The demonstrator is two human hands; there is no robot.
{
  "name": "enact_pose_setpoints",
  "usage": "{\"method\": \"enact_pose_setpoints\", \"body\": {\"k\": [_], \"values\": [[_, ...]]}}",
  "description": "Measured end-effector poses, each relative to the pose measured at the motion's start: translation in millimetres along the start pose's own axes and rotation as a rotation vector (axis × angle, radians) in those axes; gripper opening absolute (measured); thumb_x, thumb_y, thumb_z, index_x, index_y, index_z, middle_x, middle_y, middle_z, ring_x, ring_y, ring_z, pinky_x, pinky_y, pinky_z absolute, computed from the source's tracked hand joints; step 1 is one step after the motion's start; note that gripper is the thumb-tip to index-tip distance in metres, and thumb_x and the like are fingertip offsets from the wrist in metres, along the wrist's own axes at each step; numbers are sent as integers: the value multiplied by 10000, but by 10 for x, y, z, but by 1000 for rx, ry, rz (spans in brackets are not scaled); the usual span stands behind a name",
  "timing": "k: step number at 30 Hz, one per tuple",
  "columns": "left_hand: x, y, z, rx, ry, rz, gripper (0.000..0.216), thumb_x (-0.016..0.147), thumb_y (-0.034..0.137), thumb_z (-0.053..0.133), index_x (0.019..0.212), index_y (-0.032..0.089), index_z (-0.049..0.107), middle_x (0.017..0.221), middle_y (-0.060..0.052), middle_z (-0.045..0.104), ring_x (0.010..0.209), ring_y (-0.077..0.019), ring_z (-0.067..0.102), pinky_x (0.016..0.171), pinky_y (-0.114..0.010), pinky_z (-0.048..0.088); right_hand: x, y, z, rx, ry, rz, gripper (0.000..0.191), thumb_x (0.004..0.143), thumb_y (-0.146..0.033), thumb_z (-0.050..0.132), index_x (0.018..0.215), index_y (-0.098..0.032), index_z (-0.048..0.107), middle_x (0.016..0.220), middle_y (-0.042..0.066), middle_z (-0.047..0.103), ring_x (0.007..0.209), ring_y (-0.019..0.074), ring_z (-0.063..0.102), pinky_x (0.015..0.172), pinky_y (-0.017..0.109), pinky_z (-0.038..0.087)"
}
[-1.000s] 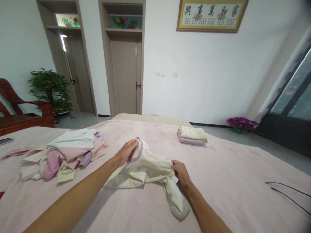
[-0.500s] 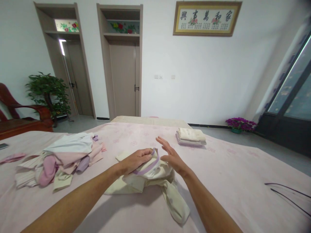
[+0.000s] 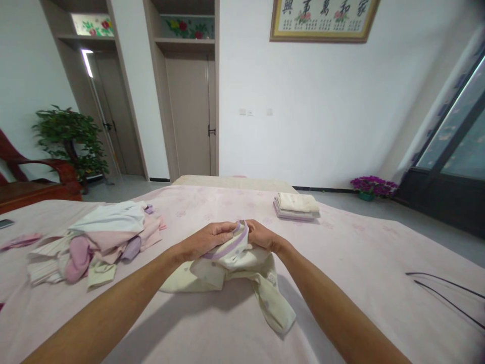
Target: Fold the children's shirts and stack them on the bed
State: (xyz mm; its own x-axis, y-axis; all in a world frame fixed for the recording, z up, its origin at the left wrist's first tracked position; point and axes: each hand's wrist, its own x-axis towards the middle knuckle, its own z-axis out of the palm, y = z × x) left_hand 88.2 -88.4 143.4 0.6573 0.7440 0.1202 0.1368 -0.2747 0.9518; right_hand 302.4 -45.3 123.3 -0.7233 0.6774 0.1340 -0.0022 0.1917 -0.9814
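A cream shirt (image 3: 242, 270) with small grey dots and a lilac neckband lies bunched on the pink bed sheet (image 3: 204, 333). One sleeve trails toward me on the right, and another part spreads to the left. My left hand (image 3: 208, 240) grips the shirt at the lilac band, thumb on top. On the other side of the neckband, my right hand (image 3: 261, 236) has its fingers curled in and pinches the fabric; its fingertips are partly hidden. Between the two hands the band stands up in a narrow loop.
A loose heap of clothes (image 3: 109, 232) lies on the left. Beyond my right hand sits a folded stack of clothes (image 3: 297, 206). Dark thin glasses temples (image 3: 447, 293) show at the right edge. A phone (image 3: 5, 223) rests at the far left.
My right hand, open and apart from the shirt before, has closed on the neckband beside my left hand. The whole view has tilted slightly downward.
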Motion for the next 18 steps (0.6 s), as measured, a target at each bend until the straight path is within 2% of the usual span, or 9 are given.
{"method": "enact_pose_setpoints", "body": {"k": [2, 3, 6, 7, 9, 11, 14, 16, 18], "values": [[-51, 33, 0, -26, -23, 5, 550, 897, 475, 563, 1371, 198, 514, 1290, -67, 591, 1144, -238, 537, 982, -329, 390, -39, -2, -14, -37, 52, 27, 217, 622, -222, 661, 825, -146, 653, 734, -12, 629, 670, 139, 554, 660, 253, 450], [-83, 32, 2, -30, -26, 10, 613, 872, 483, 591, 1401, 198, 474, 1304, -71, 581, 1159, -247, 530, 987, -335, 393, -62, -8, -34, -56, 120, 13, 183, 630, -232, 652, 793, -150, 638, 698, -24, 603, 633, 123, 528, 617, 232, 427], [-173, -106, 31, 56, 28, -4, 788, 716, 457, 737, 1400, 184, 456, 1287, -76, 593, 1159, -273, 524, 976, -346, 413, -136, -77, -147, -126, 470, -90, 160, 674, -300, 643, 752, -167, 601, 655, -44, 546, 573, 96, 456, 522, 196, 344], [-196, -202, 48, 102, 55, -36, 773, 670, 428, 764, 1351, 173, 504, 1244, -75, 619, 1129, -276, 540, 953, -343, 428, -162, -122, -196, -145, 596, -129, 169, 688, -323, 639, 745, -171, 593, 658, -44, 540, 572, 95, 444, 512, 194, 330], [-227, -439, 86, 172, 106, -143, 590, 649, 383, 746, 1174, 147, 619, 1090, -64, 678, 1016, -268, 589, 872, -326, 463, -220, -240, -302, -178, 799, -209, 175, 705, -342, 624, 747, -177, 585, 670, -42, 535, 582, 97, 432, 513, 193, 324], [-241, -671, 107, 232, 195, -246, 361, 692, 383, 664, 955, 137, 673, 897, -40, 689, 875, -249, 617, 778, -310, 472, -300, -379, -406, -221, 921, -268, 163, 712, -337, 608, 757, -183, 579, 669, -45, 523, 583, 97, 415, 512, 193, 316], [-245, -846, 48, 270, 417, -250, 279, 754, 433, 581, 800, 164, 639, 750, -4, 638, 767, -214, 595, 709, -287, 456, -468, -573, -552, -299, 940, -256, 179, 728, -359, 597, 779, -190, 569, 650, -49, 503, 561, 97, 392, 486, 195, 284], [-238, -809, -67, 212, 559, -165, 293, 778, 464, 568, 775, 174, 607, 732, 8, 610, 754, -190, 576, 706, -270, 451, -603, -669, -650, -326, 871, -192, 203, 734, -385, 592, 784, -192, 557, 641, -49, 503, 552, 100, 397, 479, 199, 280], [-224, -673, -223, 117, 673, -55, 301, 779, 479, 588, 784, 179, 585, 733, 18, 589, 742, -165, 561, 693, -245, 449, -742, -745, -746, -328, 785, -133, 216, 706, -381, 613, 781, -190, 546, 647, -46, 517, 560, 104, 423, 490, 201, 301]]}}
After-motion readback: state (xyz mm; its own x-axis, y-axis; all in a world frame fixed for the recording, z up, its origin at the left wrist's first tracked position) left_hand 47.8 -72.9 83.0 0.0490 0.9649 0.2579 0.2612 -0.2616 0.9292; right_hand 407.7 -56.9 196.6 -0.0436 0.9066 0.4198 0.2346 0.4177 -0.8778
